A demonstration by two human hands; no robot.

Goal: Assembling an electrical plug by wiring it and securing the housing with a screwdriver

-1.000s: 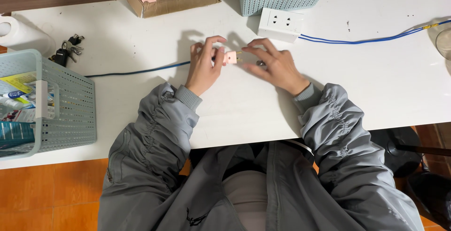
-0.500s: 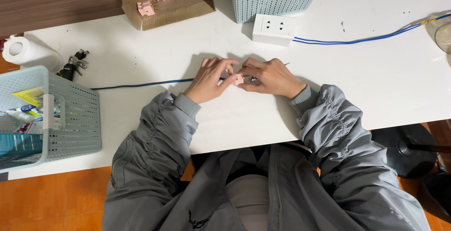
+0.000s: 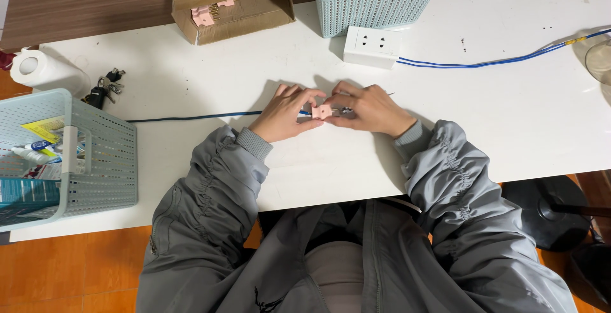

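Both hands meet at the middle of the white table. My left hand and my right hand pinch one small pink plastic part between their fingertips, just above the tabletop. A thin blue wire runs in from the left and ends under my left hand's fingers. Grey jacket sleeves cover both forearms.
A white socket block with a blue cable lies behind the hands. A teal basket of pink parts and an open cardboard box stand at the back. Another teal basket, keys and a paper roll are at left.
The hands have come closer to the table's near side and lowered toward the surface, still together on the pink part. The view has shifted slightly.
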